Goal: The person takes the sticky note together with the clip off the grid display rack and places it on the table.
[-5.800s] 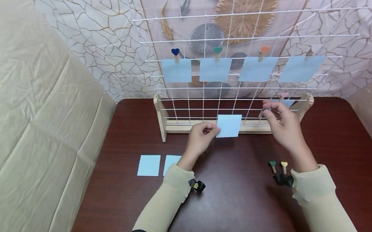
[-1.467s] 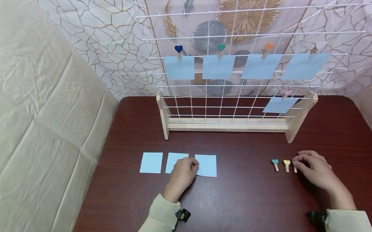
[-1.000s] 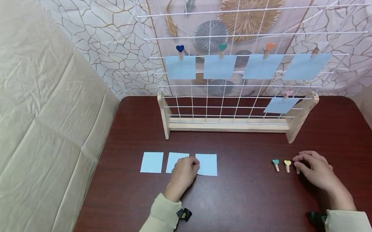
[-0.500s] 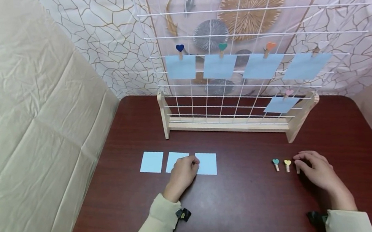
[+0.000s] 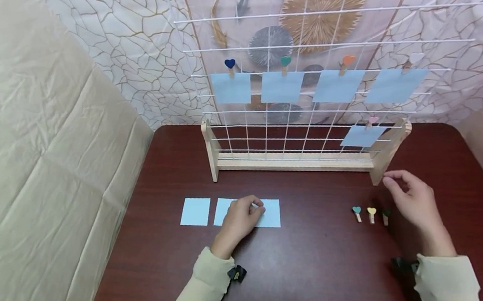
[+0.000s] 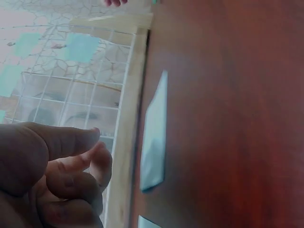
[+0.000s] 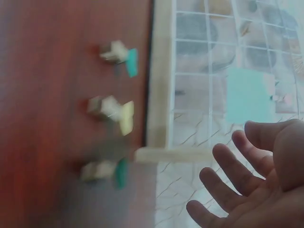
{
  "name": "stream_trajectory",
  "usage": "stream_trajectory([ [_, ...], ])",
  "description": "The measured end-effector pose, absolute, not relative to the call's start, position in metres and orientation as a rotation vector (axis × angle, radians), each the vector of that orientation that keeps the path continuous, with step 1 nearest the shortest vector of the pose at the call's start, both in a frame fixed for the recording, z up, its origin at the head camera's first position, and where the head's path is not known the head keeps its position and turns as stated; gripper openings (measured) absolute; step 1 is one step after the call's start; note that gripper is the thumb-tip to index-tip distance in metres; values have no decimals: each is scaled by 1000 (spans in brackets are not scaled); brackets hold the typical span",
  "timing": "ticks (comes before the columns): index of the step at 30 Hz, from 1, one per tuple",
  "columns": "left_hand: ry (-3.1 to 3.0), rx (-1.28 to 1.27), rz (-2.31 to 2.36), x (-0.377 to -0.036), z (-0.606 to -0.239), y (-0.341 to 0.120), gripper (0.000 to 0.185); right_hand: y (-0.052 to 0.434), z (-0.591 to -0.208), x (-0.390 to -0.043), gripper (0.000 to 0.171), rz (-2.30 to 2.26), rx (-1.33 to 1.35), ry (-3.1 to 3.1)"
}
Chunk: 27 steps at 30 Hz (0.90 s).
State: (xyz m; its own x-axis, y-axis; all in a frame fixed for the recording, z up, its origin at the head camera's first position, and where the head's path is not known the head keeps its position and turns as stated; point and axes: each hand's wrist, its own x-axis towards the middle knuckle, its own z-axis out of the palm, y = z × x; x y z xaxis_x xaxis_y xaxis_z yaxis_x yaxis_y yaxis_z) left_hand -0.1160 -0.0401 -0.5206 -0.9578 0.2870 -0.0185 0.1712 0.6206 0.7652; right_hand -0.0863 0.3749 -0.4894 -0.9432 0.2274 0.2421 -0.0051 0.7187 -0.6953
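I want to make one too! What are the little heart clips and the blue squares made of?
The heart clips look like pale wooden pegs with painted heart tops, matte. The blue squares look like thin plain paper: flat, matte, with sharp edges. Neither can be told for certain.

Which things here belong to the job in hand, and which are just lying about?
In use: left hand on the notes; right hand above the pegs; grid.
Lying about: curtain, table.
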Motion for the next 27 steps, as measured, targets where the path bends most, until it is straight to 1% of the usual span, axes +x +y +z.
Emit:
stream_trajectory([
  [8, 2710, 415, 1367, -130, -502, -27, 15, 363, -461, -111, 31, 1134, -129, -2525],
  [18, 2619, 486, 1514, -146, -482, -2, 21, 355, -438, -126, 25, 1210, -140, -2378],
  [21, 2604, 532, 1588, -151, -481, 7, 22, 354, -432, -130, 26, 1231, -153, -2344],
  [27, 2550, 576, 1703, -153, -485, 22, 32, 355, -424, -136, 29, 1292, -156, -2326],
])
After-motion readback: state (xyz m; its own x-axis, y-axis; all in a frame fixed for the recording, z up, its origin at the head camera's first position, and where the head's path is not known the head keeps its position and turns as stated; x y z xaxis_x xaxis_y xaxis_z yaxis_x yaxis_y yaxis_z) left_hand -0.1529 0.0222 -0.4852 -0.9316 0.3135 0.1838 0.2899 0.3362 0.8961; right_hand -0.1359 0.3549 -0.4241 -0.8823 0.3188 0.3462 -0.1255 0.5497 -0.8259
